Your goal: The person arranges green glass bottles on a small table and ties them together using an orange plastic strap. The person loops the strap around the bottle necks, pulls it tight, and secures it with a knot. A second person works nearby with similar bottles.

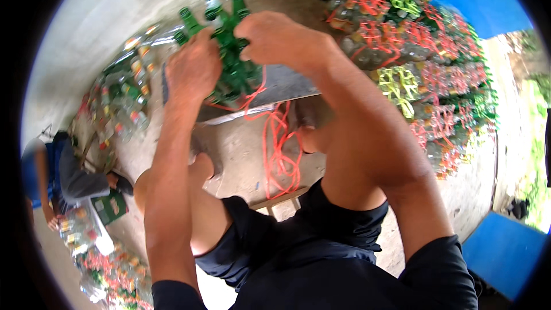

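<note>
A cluster of several green glass bottles (pixel 229 63) stands upright on a dark low board (pixel 287 83) in front of me. My left hand (pixel 194 66) is closed against the cluster's left side, its fingers partly hidden by the hand's back. On the right side, my right hand (pixel 274 39) curls its fingers around a bottle near the neck. Red plastic twine (pixel 281 155) passes round the bottles' lower part, hangs over the board's near edge and lies in loose loops below, between my legs.
Rows of bottles bundled with red and yellow twine (pixel 402 40) fill the right side. Loose bottles (pixel 123 95) lie by the wall at left. Another person (pixel 63 166) sits at the far left near a green crate (pixel 110 206) and more bottles. Blue panels (pixel 505 252) stand at right.
</note>
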Demonstrator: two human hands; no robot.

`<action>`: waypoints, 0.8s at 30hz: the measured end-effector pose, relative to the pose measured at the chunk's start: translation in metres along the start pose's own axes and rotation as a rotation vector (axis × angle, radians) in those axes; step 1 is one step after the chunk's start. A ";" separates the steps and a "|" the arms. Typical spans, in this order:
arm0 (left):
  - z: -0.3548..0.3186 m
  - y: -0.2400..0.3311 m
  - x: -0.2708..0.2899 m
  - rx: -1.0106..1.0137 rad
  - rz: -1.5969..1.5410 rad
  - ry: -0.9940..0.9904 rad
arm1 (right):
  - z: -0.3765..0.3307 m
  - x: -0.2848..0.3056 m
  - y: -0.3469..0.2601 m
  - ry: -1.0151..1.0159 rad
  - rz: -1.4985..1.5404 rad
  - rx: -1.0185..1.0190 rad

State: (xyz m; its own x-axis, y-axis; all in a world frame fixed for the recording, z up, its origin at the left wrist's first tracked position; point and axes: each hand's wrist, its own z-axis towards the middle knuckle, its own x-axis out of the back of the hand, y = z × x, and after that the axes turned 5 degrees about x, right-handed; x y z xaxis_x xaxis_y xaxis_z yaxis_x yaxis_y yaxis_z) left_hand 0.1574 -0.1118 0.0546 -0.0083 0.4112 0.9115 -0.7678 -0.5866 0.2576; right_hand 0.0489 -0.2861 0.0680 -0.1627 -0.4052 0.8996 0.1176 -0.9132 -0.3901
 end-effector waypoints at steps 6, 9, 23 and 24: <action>0.000 0.002 0.004 -0.025 -0.045 0.008 | -0.005 0.011 -0.018 0.037 -0.006 -0.072; 0.002 -0.002 0.000 0.017 -0.062 -0.036 | -0.003 0.013 -0.020 -0.016 -0.060 -0.104; 0.002 -0.002 0.001 -0.017 -0.039 -0.018 | -0.001 0.005 -0.020 0.030 -0.020 -0.082; 0.002 0.000 0.001 -0.012 -0.038 -0.025 | -0.002 0.005 -0.019 0.029 -0.023 -0.081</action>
State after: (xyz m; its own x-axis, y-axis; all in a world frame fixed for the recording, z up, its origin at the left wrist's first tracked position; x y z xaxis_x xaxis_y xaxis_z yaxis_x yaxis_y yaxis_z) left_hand 0.1587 -0.1128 0.0558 0.0370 0.4156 0.9088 -0.7751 -0.5621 0.2886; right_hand 0.0442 -0.2706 0.0792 -0.1925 -0.3842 0.9030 0.0342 -0.9222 -0.3851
